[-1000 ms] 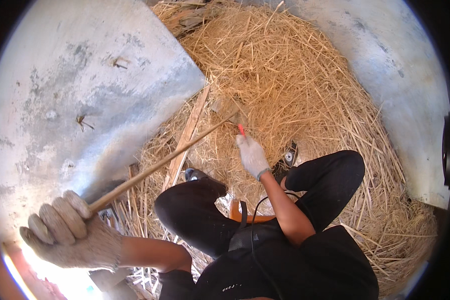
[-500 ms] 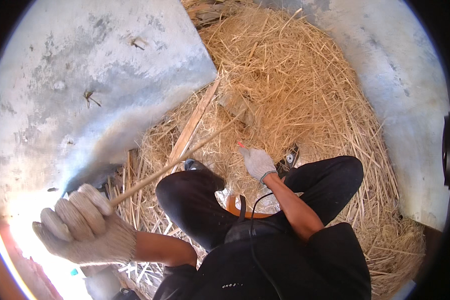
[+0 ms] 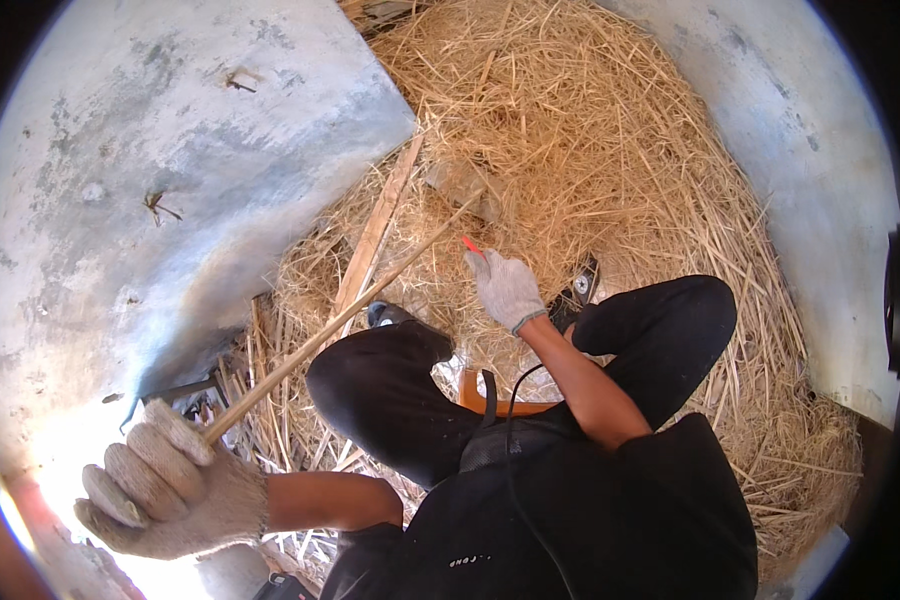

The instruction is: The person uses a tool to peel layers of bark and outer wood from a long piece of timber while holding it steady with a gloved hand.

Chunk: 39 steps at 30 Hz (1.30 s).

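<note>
My left hand (image 3: 175,485), in a pale knitted work glove, is closed round the near end of a long, thin wooden stick (image 3: 340,320). The stick slants away to the upper right, its far end over a flat greyish block (image 3: 467,187) half covered by shavings. My gloved right hand (image 3: 508,288) is held in front of my knees, closed on a small tool with a red-orange part (image 3: 472,246) that pokes out beyond the fingers. Its blade or working end cannot be made out. The stick's far end lies just past this hand.
Straw-like wood shavings (image 3: 610,170) lie heaped over the floor ahead and to the right. A flat wooden strip (image 3: 380,225) leans beside the weathered wall (image 3: 200,130) at left. Another pale wall (image 3: 800,160) stands at right. Under me is an orange seat (image 3: 520,407).
My right hand has moved slightly forward and left, showing more of the red-orange part. The stick, still in my left hand, has shifted a little, and the whole view has moved slightly.
</note>
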### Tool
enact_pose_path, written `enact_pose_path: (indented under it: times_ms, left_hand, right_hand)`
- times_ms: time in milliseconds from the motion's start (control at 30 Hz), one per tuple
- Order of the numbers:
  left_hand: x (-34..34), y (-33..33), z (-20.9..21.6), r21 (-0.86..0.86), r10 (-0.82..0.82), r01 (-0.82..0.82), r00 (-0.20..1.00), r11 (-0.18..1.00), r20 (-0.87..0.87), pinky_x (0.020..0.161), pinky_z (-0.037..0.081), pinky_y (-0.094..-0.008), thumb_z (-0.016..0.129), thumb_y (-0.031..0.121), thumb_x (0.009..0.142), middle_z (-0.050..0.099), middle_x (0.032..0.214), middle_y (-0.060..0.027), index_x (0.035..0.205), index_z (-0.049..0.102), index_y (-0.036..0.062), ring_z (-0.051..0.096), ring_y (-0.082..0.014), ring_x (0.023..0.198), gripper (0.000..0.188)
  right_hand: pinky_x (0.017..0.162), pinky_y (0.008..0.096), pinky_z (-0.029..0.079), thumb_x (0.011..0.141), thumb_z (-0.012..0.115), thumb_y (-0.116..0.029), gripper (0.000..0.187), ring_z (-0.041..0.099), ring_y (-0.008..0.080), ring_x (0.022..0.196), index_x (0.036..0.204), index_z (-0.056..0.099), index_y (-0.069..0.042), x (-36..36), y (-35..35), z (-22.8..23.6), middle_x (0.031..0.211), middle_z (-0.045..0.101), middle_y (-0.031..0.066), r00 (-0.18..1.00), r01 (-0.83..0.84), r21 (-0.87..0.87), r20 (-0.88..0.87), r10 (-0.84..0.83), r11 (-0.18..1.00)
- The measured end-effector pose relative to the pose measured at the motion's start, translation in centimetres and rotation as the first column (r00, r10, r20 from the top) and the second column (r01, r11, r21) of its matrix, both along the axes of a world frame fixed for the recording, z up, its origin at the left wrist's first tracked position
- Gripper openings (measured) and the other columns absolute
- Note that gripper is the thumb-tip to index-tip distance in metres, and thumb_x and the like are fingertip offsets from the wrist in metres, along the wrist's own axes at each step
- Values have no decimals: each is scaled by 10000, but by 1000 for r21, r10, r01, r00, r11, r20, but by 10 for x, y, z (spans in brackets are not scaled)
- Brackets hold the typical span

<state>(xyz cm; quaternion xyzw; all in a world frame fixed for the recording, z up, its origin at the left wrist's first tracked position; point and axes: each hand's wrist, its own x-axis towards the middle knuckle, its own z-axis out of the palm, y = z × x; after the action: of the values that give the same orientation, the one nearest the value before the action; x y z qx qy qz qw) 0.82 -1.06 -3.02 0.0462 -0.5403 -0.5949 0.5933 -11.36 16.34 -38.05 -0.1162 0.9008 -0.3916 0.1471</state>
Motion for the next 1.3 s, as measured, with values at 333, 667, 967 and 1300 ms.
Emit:
enact_pose_path:
  times_ms: [333, 667, 967, 1300]
  left_hand:
    - [2, -4, 0, -1, 7, -7, 1000, 1000, 2, 298, 248, -253, 333, 304, 1076, 235, 391, 60, 600, 327, 220, 171, -71, 285, 483]
    - [-13, 7, 0, 14, -18, 18, 1000, 1000, -1, 295, 254, -247, 352, 307, 1072, 240, 388, 65, 596, 336, 220, 178, -69, 279, 485]
    - [-18, -10, 10, -17, 32, -31, 999, 999, 36, 292, 260, -242, 370, 310, 1069, 244, 386, 69, 592, 344, 220, 184, -68, 273, 487]
    - [-21, -12, 13, -23, 36, -34, 997, 999, 70, 289, 266, -236, 389, 313, 1066, 248, 383, 73, 587, 353, 219, 191, -66, 268, 489]
  right_hand:
    - [555, 482, 521, 1007, 480, -511, 559, 645, 456, 633, 985, 648, 22, 22, -19, 57, 675, 636, 281, 997, -74, -274, 1, 77, 959]
    - [898, 525, 508, 1008, 362, -567, 661, 642, 478, 1031, 1154, 697, -15, -67, 27, -191, 1025, 672, 320, 960, -48, 337, 275, -50, 940]
    - [900, 525, 480, 1023, 311, -557, 676, 642, 457, 1043, 1146, 682, -6, -59, 9, -20, 1016, 677, 299, 933, 183, -65, 327, -153, 981]
    - [510, 422, 461, 1002, 495, -546, 584, 596, 330, 556, 900, 630, 13, -11, 5, 58, 621, 584, 176, 976, 64, -274, 216, -3, 960]
